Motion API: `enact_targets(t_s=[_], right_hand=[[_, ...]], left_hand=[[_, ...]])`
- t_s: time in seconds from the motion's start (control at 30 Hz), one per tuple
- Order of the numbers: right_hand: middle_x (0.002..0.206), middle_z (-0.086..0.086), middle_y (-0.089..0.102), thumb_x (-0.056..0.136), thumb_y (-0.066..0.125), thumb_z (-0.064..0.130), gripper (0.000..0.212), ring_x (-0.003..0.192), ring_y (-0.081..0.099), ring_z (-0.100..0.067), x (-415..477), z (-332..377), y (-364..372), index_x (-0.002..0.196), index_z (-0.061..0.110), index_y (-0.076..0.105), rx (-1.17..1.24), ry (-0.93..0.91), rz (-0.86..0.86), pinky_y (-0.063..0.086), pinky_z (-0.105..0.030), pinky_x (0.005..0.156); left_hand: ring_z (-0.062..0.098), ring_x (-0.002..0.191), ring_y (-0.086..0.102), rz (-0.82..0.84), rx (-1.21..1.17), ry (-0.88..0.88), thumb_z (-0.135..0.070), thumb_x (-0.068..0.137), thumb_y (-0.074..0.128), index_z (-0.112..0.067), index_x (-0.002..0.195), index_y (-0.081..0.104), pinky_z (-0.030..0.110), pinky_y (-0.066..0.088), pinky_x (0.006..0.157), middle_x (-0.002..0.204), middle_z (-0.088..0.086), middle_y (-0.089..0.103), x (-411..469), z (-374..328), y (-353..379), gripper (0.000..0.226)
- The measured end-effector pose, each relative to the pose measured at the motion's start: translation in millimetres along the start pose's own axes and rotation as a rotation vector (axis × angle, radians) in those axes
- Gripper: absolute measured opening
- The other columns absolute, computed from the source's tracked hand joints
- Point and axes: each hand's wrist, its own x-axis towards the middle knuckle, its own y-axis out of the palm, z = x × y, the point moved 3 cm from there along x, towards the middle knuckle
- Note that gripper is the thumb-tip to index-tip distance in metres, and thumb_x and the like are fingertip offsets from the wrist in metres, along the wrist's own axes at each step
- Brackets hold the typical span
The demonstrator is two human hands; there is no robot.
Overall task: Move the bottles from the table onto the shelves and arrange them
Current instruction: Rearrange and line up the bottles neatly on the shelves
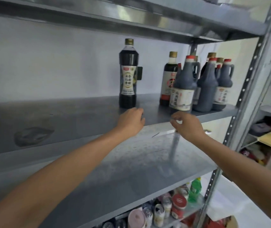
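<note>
Arranging work, by the look of the layout: bottles up on the middle shelf (65, 112), row not yet tidy. Upright and alone near the middle, tall gold-capped sauce bottle (128, 74), well apart from the cluster at the right end. In that cluster, second gold-capped bottle (168, 79) and several red-capped handled jugs, with the nearest jug (183, 89) close to the front edge. No table in view.

Just in front of the tall bottle's base, left hand (131, 120), fingers loosely curled, holding nothing. Just in front of the nearest jug, right hand (187, 124), fingers likewise loosely curled, thumb close to forefinger, apparently empty.

To do it well: wrap the left hand low around the tall bottle, below the label, and slide rather than lift, to guard against tipping. Bring it rightward to stand beside the second gold-capped bottle, label facing out. With the right hand, take the nearest jug by its shoulder or handle and ease it back from the edge, into line with its neighbours. Move one bottle at a time and watch for a knock-on among the tightly packed jugs.
</note>
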Motion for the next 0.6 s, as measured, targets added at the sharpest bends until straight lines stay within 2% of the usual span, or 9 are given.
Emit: enact_targets(t_s=[0.13, 0.27, 0.37, 0.47, 0.6], right_hand=[[0.123, -0.012, 0.058, 0.089, 0.060, 0.023, 0.036, 0.107, 0.058, -0.026, 22, -34, -11, 0.122, 0.009, 0.057, 0.085, 0.123, -0.081, 0.043, -0.034, 0.088], [0.123, -0.013, 0.057, 0.085, 0.063, 0.027, 0.043, 0.109, 0.054, -0.028, 44, -59, -12, 0.122, 0.006, 0.054, 0.169, 0.201, -0.156, 0.044, -0.034, 0.086], [0.125, -0.011, 0.057, 0.085, 0.065, 0.033, 0.053, 0.113, 0.054, -0.026, 57, -73, -10, 0.128, 0.007, 0.049, 0.221, 0.212, -0.120, 0.042, -0.031, 0.085], [0.124, -0.004, 0.059, 0.084, 0.067, 0.032, 0.057, 0.110, 0.055, -0.017, 64, -82, -6, 0.132, 0.013, 0.046, 0.317, 0.141, -0.087, 0.042, -0.028, 0.085], [0.122, 0.004, 0.061, 0.079, 0.072, 0.033, 0.062, 0.108, 0.059, -0.012, 72, -98, 0, 0.133, 0.018, 0.045, 0.503, 0.086, 0.034, 0.048, -0.035, 0.095]], left_hand=[[0.024, 0.103, 0.057, 0.003, -0.002, -0.004, -0.029, 0.092, 0.054, -0.015, 0.113, 0.058, 0.033, 0.047, 0.077, 0.115, 0.003, 0.061, 26, -11, 15, 0.026], [0.025, 0.103, 0.058, 0.049, 0.043, 0.029, -0.032, 0.092, 0.053, -0.017, 0.120, 0.052, 0.039, 0.051, 0.078, 0.114, 0.003, 0.061, 45, -25, 28, 0.032], [0.026, 0.103, 0.058, 0.062, 0.049, 0.052, -0.034, 0.093, 0.053, -0.017, 0.133, 0.044, 0.042, 0.052, 0.080, 0.117, 0.004, 0.059, 59, -34, 38, 0.044], [0.025, 0.101, 0.059, 0.055, 0.048, 0.038, -0.037, 0.092, 0.055, -0.016, 0.137, 0.035, 0.042, 0.052, 0.079, 0.118, 0.005, 0.059, 73, -43, 49, 0.053], [0.025, 0.115, 0.054, 0.101, -0.144, 0.029, -0.043, 0.085, 0.064, -0.017, 0.144, 0.025, 0.043, 0.050, 0.090, 0.138, 0.005, 0.048, 88, -57, 64, 0.075]])
